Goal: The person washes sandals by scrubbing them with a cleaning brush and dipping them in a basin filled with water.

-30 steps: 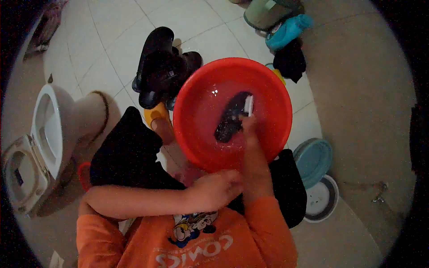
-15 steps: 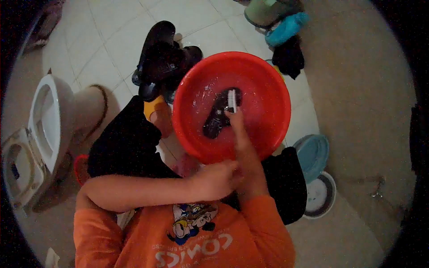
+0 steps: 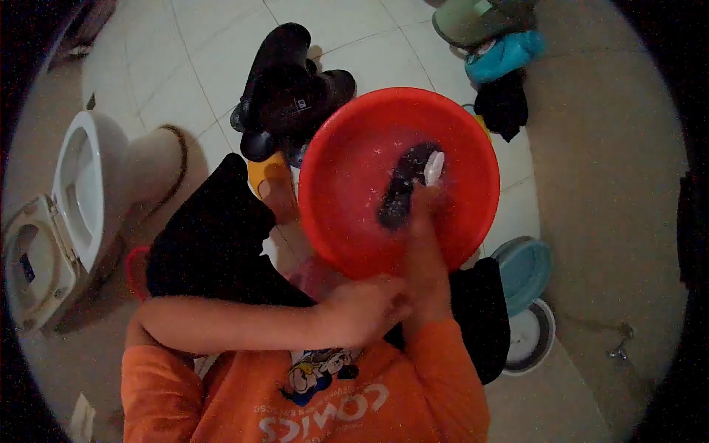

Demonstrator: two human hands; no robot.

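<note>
A dark slipper (image 3: 404,188) lies in the soapy water of a large red basin (image 3: 316,214). My right hand (image 3: 426,201) reaches into the basin, closed on a white brush (image 3: 434,169) that lies against the slipper's right side. My left hand (image 3: 367,310) is curled beside my right forearm, at the near edge of the basin; whether anything is inside its fingers is hidden.
Dark wet slippers (image 3: 284,96) are piled on the tiles behind the basin. A toilet (image 3: 85,188) stands at the left. Teal (image 3: 522,273) and white (image 3: 530,336) basins are at the right. A bucket (image 3: 469,21) and blue bottle (image 3: 502,56) stand at the back.
My right hand and the brush have swung left over the slipper, then back right. The slipper has shifted and turned with them. My left hand stays by the forearm.
</note>
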